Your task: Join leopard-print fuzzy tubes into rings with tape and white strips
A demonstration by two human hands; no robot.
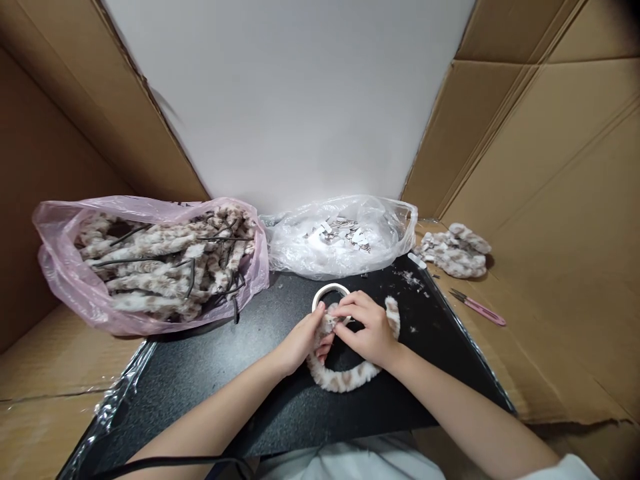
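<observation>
A long fluffy strip of white plush with brownish spots curves over the black table below my hands, its free end rising on the right. My left hand is closed around the upper end of this strip. My right hand pinches at the same end, its thumb and fingertips meeting near the left thumb. What lies exactly between the right fingertips is too small to make out. Just behind my hands is a roll of white tape, partly covered by them.
A pink plastic bag of plush strips with dark cords stands left. Beside it lies a clear bag with small white and metallic pieces. To the right are folded plush pieces and pink-handled snips. Cardboard walls enclose the black table.
</observation>
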